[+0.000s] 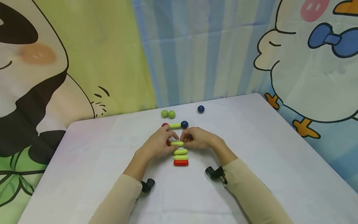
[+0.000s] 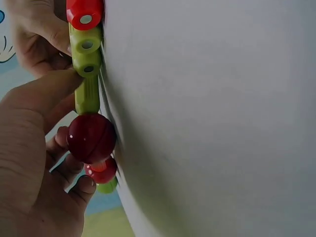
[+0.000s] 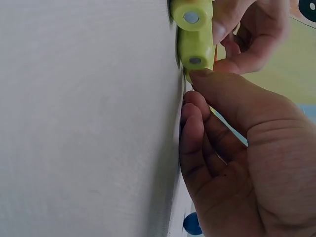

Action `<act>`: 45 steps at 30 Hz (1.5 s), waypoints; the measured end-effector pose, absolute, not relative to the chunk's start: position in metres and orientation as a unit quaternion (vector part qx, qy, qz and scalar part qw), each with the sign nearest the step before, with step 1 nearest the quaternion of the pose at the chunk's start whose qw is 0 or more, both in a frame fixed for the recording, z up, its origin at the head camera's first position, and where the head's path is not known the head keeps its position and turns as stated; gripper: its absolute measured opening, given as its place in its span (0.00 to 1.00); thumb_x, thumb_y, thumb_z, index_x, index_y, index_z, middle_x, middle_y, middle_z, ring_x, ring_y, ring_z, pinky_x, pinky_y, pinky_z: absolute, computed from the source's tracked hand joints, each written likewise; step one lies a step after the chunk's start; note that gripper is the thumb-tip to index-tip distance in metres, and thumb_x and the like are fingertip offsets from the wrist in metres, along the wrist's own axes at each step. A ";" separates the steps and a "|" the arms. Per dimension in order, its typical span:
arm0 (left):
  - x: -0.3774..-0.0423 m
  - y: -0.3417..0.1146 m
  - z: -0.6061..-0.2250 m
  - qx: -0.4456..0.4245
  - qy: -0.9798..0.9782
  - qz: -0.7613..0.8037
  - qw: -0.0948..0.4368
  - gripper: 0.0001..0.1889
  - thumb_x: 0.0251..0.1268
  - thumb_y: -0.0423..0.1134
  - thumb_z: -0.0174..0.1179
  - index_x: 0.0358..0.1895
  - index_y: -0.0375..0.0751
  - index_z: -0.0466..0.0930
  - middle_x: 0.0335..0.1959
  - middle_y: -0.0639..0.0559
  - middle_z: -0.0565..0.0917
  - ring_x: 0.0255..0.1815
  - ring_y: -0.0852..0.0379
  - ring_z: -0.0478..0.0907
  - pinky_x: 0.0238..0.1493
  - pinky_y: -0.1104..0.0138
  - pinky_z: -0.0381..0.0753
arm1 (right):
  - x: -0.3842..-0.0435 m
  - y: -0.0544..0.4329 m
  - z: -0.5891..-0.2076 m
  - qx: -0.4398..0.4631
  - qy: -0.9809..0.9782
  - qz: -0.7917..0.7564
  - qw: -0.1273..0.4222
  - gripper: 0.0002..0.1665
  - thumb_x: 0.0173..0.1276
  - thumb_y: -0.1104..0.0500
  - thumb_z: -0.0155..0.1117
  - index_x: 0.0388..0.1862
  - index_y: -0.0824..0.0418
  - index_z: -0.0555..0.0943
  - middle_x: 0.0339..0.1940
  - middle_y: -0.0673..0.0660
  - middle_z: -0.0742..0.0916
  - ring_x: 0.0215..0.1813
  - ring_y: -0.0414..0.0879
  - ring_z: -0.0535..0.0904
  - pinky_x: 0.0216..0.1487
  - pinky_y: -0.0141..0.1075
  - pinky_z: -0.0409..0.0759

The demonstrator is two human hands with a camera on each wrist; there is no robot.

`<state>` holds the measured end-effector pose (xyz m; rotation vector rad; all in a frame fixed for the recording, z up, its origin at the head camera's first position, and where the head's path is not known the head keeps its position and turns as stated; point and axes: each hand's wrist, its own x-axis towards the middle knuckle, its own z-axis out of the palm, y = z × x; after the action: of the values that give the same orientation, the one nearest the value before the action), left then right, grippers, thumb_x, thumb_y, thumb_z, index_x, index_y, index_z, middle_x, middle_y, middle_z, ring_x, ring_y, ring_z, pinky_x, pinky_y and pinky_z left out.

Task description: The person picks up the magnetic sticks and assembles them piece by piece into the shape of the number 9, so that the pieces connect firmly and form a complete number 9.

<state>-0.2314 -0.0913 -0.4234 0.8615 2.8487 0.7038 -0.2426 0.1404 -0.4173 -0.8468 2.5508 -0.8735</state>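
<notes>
A yellow-green toy rod (image 1: 177, 143) lies crosswise between the hands, a dark red ball (image 2: 91, 138) at its left end. My left hand (image 1: 158, 143) holds this rod near the ball, thumb on its near side and the other fingers curled beyond it. At the rod's right end, my right hand (image 1: 199, 138) pinches with thumb and forefinger, other fingers bent under. Just nearer are two more yellow-green rods (image 1: 180, 151) and a red rod (image 1: 181, 163), side by side. Grey discs show in the rod ends in the left wrist view.
Beyond the hands, another yellow-green rod (image 1: 175, 125) sits between a red ball (image 1: 165, 124) and a dark blue ball (image 1: 184, 124). Farther back are two green balls (image 1: 168, 114) and a loose dark blue ball (image 1: 200, 109). A printed curtain (image 1: 190, 56) hangs behind the white table (image 1: 98, 161).
</notes>
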 end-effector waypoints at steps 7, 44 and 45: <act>-0.237 -0.081 -0.423 0.310 0.924 0.218 0.055 0.09 0.64 0.46 0.73 0.45 0.50 0.90 0.36 0.55 0.75 0.35 0.59 0.72 0.39 0.65 0.74 | -0.234 0.141 -0.413 -0.273 0.898 -0.308 0.156 0.08 0.71 0.60 0.68 0.46 0.55 0.79 0.35 0.48 0.83 0.40 0.42 0.78 0.45 0.35 0.79; -0.242 -0.089 -0.419 0.335 0.920 0.201 0.023 0.08 0.65 0.46 0.70 0.43 0.50 0.88 0.35 0.57 0.77 0.39 0.60 0.72 0.43 0.65 0.75 | -0.203 0.127 -0.391 -0.306 0.921 -0.162 0.177 0.07 0.66 0.62 0.69 0.37 0.48 0.83 0.32 0.43 0.83 0.37 0.39 0.77 0.43 0.35 0.78; -0.243 -0.089 -0.417 0.329 0.923 0.199 0.022 0.08 0.66 0.46 0.69 0.44 0.50 0.88 0.35 0.58 0.77 0.39 0.60 0.72 0.43 0.65 0.75 | -0.204 0.128 -0.390 -0.303 0.922 -0.164 0.178 0.08 0.66 0.62 0.69 0.37 0.48 0.82 0.32 0.43 0.83 0.37 0.39 0.77 0.42 0.35 0.78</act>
<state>-0.2434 -0.0890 -0.4173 1.0187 2.8588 0.6171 -0.2040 0.1280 -0.3896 -0.8581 2.6079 -0.4631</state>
